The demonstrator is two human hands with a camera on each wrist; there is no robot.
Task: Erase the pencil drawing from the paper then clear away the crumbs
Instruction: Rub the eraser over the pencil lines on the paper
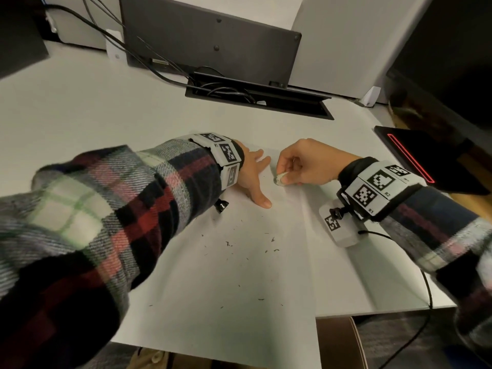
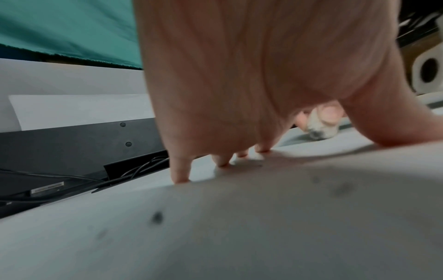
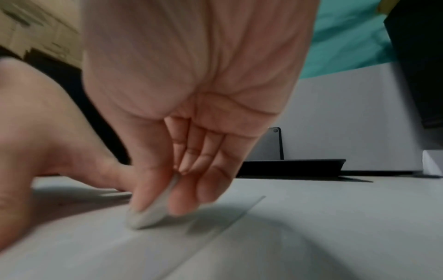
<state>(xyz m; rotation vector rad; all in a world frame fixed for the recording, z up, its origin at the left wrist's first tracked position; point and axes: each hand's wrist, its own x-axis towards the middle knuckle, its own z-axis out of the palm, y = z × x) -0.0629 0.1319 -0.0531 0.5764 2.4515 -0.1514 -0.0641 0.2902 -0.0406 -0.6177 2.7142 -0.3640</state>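
Two hands worked over a broad, smooth, matte pale table [image 1: 87,107], its flat top cut by a long black rectangular cable slot [image 1: 259,95] near the far edge. On it lay the paper [image 1: 234,275], a thin white sheet with a crisp straight edge, its near end overhanging the table's front edge. Both forearms wore soft, woven plaid flannel sleeves [image 1: 106,209] in red, black, white and green, each wrist banded with a blocky white cuff printed with black square markers.

The left hand [image 1: 253,177] lay palm down on the upper part of the paper, fingers straight and spread, thumb angled toward the person, fingertips [image 2: 179,176] pressing the sheet flat. It held nothing.

The right hand [image 1: 306,163] hovered just beside it, wrist raised, knuckles arched and fingers curled down. Its thumb and fingers pinched the eraser [image 1: 281,179], a small, rounded, off-white lump, smudged grey at its worn end; in the right wrist view the eraser [image 3: 151,212] showed as a flat wedge whose lower tip touched the paper.

Scattered across the middle of the sheet, nearer the person than both hands, were the crumbs [image 1: 271,249]: tiny dark, curled, thread-like shreds, loosely spread and well apart from one another.
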